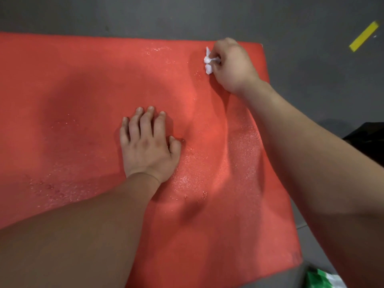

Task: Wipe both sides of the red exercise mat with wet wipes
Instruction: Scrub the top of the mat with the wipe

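The red exercise mat (83,90) lies flat on a grey floor and fills most of the view, with wet, shiny patches across it. My left hand (148,145) presses palm-down on the middle of the mat, fingers straight and spread. My right hand (232,65) is near the mat's far right corner, its fingers curled round a crumpled white wet wipe (208,60) that touches the mat's surface.
Grey floor (187,15) surrounds the mat. A yellow tape strip (364,36) is stuck to the floor at the far right. A black object (367,140) lies at the right edge, and a green and white pack (320,279) sits by the mat's near right corner.
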The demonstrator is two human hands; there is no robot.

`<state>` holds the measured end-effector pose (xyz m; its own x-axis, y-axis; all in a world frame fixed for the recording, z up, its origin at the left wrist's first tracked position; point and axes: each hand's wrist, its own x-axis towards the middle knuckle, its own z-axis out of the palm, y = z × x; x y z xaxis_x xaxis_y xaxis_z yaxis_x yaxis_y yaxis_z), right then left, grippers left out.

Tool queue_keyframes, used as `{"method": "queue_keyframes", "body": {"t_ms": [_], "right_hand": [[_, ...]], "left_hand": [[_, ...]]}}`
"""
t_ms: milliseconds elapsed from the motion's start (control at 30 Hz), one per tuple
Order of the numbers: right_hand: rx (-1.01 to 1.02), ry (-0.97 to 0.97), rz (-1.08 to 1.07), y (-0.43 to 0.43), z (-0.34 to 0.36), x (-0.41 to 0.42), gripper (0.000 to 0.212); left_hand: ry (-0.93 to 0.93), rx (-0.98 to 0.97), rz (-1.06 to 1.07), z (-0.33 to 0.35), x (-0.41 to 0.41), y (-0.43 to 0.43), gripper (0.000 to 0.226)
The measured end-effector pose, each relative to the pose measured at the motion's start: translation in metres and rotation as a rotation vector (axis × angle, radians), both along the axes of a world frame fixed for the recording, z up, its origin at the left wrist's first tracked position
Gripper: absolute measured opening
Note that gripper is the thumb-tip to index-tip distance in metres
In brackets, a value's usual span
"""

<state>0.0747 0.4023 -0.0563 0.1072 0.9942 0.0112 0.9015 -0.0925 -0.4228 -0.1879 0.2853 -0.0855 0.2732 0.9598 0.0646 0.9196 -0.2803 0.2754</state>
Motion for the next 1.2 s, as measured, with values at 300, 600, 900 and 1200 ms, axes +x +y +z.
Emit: {"method": "queue_keyframes", "body": {"t_ms": [300,600,900,1200], "right_hand": [[-0.003,-0.135,-0.166,-0.002,-0.001,0.009,0.030],[0.114,0.008,-0.362,0.027,-0.016,-0.052,0.024],[0.066,-0.159,-0.169,0.039,-0.011,-0.073,0.027],[0.052,-0.020,0.030,0.052,-0.009,-0.173,0.019]], "left_hand": [[-0.008,-0.004,0.007,0.001,0.001,0.000,0.060],[-0.016,0.013,0.012,0.001,0.001,-0.001,0.061],[-0.016,0.024,0.014,-0.001,0.000,0.000,0.061],[-0.042,0.071,-0.016,-0.002,-0.001,-0.001,0.059]]}}
